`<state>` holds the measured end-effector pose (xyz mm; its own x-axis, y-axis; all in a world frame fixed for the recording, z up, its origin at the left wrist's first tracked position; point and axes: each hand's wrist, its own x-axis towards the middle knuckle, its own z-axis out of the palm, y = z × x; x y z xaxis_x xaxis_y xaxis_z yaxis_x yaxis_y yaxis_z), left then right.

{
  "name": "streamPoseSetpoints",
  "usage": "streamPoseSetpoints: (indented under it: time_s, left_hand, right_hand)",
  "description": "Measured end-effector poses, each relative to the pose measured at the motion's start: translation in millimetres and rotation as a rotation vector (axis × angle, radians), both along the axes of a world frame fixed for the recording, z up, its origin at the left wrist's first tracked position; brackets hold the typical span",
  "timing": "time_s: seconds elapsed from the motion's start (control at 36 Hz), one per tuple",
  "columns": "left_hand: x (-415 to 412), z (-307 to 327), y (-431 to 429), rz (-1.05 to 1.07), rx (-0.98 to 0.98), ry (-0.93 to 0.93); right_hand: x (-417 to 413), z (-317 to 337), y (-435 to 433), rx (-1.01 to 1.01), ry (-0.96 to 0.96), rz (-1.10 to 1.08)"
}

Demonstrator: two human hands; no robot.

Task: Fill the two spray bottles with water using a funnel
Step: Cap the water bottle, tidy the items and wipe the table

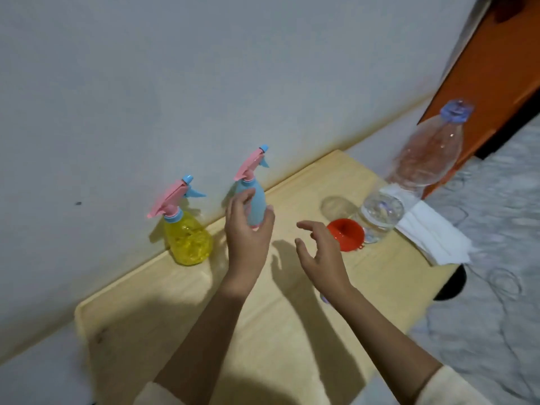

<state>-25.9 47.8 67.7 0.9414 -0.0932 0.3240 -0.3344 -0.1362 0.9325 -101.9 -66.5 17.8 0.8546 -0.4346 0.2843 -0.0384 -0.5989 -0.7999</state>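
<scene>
Cream sleeves [455, 387] are showing over the near edge of the pale wooden surface [181, 317]. The left grip [248, 226] is curling round the blue spray bottle [254, 200], which is standing upright towards the far edge. The right grip [320, 252] is hovering wide, holding nothing, just short of the red funnel [346, 233]. The funnel is lying beside a clear water bottle [415, 176] near the right edge, where a folded white cloth [432, 238] is overhanging. The yellow spray bottle [188, 238] is standing at the far left edge, against the whitish wall [175, 83]. Grey patterned fabric [496, 287] is lying to the right, and an orange panel [496, 83] is rising beyond.
</scene>
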Motion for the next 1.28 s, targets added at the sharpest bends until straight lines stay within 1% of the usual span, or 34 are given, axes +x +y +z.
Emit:
streamPoseSetpoints:
  time_s: [0.11, 0.19, 0.28, 0.39, 0.44, 0.53, 0.64, 0.75, 0.83, 0.89, 1.0, 1.06, 1.11, 1.19, 1.28]
  left_hand:
    - [1.2, 26.2, -60.0, -0.426, 0.084, -0.032]
    - [-3.1, 38.7, -103.7, -0.623, 0.174, -0.026]
    - [-7.9, 44.6, -140.0, -0.685, 0.249, -0.015]
    - [-15.0, 46.5, -174.1, -0.671, 0.282, -0.021]
    - [-17.9, 44.5, -184.8, -0.662, 0.3, -0.025]
    - [-20.7, 41.4, -195.9, -0.649, 0.284, -0.005]
    - [-24.5, 39.6, -206.4, -0.604, 0.256, 0.018]
    - [-23.6, 37.0, -208.5, -0.609, 0.263, 0.019]
    - [-19.7, 36.3, -207.5, -0.629, 0.278, 0.029]
    - [-19.3, 37.9, -206.8, -0.64, 0.286, 0.042]
    - [-20.8, 41.0, -203.9, -0.653, 0.286, 0.068]
    - [-20.4, 41.1, -202.4, -0.669, 0.259, 0.081]
    - [-20.2, 41.8, -201.5, -0.678, 0.256, 0.098]
    - [-20.3, 42.5, -201.7, -0.68, 0.271, 0.121]
    - [-20.5, 42.9, -201.0, -0.676, 0.302, 0.144]
  right_hand:
    - [-51.2, -26.6, -22.5, -0.026, 0.179, -0.095]
    - [-76.9, -39.5, -28.4, -0.081, 0.322, -0.055]
    - [-87.8, -51.9, -28.6, -0.152, 0.413, 0.025]
    - [-87.3, -63.9, -26.2, -0.254, 0.485, 0.094]
    - [-86.0, -70.4, -25.6, -0.306, 0.49, 0.119]
    - [-85.3, -79.6, -24.8, -0.328, 0.436, 0.101]
    - [-88.3, -87.7, -24.9, -0.24, 0.326, 0.011]
    - [-92.2, -70.7, -39.5, -0.105, 0.238, -0.113]
    - [-89.1, -38.8, -64.1, 0.002, 0.087, -0.313]
    - [-83.7, -6.7, -85.8, 0.032, -0.036, -0.428]
    - [-68.2, 68.7, -128.5, 0.041, -0.3, -0.548]
    - [-59.4, 105.5, -144.2, 0.036, -0.416, -0.564]
    - [-49.5, 136.1, -156.9, -0.009, -0.466, -0.536]
    - [-35.3, 166.9, -171.3, -0.118, -0.447, -0.411]
    - [-26.0, 179.0, -176.7, -0.189, -0.379, -0.27]
